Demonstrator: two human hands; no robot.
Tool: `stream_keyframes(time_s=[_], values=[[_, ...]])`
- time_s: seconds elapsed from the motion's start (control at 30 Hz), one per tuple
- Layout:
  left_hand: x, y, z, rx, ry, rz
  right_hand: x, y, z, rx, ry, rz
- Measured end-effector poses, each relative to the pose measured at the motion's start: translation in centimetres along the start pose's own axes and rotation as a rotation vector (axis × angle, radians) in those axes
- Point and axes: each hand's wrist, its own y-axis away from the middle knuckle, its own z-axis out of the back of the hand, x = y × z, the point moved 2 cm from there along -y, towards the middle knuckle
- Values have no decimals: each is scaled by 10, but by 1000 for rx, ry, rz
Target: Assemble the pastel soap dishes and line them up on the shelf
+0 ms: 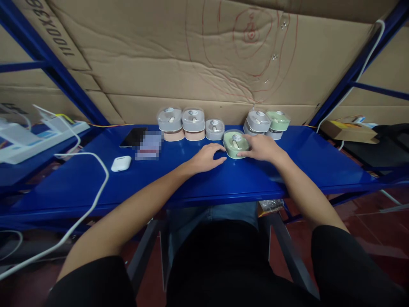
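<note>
A small green box with a clear lid (235,147) and a round label on top stands on the blue table. My right hand (260,147) grips its right side, with the thumb at the front and the fingers round the back. My left hand (207,157) is just left of the box, its fingers curved and apart, with nothing in it. Behind my left hand stands a single grey box (214,129) with a clear lid. Behind my right hand is a grey box (257,121) on top of another, next to a green box (278,121) stacked on a grey one.
Two stacks of grey boxes (170,119) on pink ones stand at the back left. A dark phone (133,137), a blurred-out flat item (148,145) and a white earbud case (121,163) lie on the blue table (191,183). A white cable (101,187) crosses the left side. Cardboard (153,55) backs the table.
</note>
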Motion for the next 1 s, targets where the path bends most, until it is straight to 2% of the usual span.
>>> stream_keyframes(time_s=[0.13, 0.3, 0.37, 0.5, 0.57, 0.7, 0.83, 1.0], values=[[-4, 2, 1, 27, -16, -36, 0, -13, -9, -58, 15, -79], [1, 1, 4, 10, -35, -19, -4, -26, -19, -132, 61, -230], [2, 0, 5, -15, -45, -5, 0, -28, -21, -146, 64, -227], [4, -1, 5, -39, -55, 5, 13, -29, -27, -199, 10, -66], [4, -1, 4, -31, -58, 0, 16, -32, -31, -182, -24, 16], [5, -2, 3, -24, -71, 0, 10, -40, -42, -160, -58, 57], [9, -2, 5, -56, -85, 14, 9, -42, -51, -220, -103, 138], [14, -5, 6, -97, -123, 45, 28, -52, -59, -292, -142, 325]])
